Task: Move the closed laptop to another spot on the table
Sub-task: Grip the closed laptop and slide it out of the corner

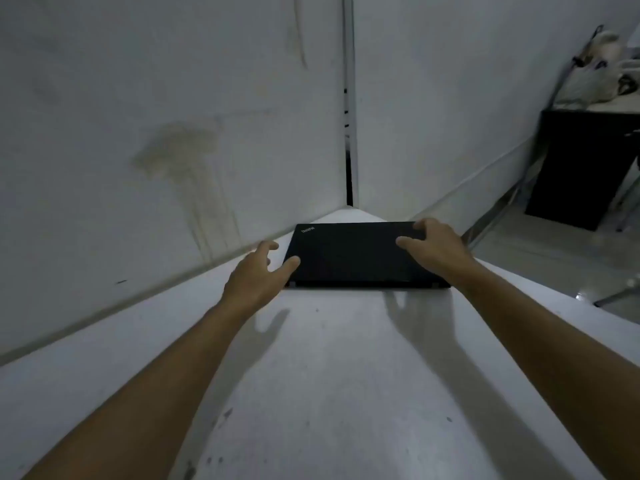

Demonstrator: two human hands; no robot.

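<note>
A closed black laptop [356, 254] lies flat in the far corner of the white table [329, 358], its logo at the far left of the lid. My left hand [256, 275] is at its near-left corner, thumb on the lid and fingers spread along the left side. My right hand [433, 244] holds its right side, thumb on the lid and fingers curled over the far right corner. Both forearms reach in from the bottom of the view.
Two white walls meet right behind the laptop, with a dark gap [348, 168] at the corner. The table's right edge runs diagonally down to the floor [540, 251]. A black cabinet [581, 168] with bags [595, 77] on top stands at the far right.
</note>
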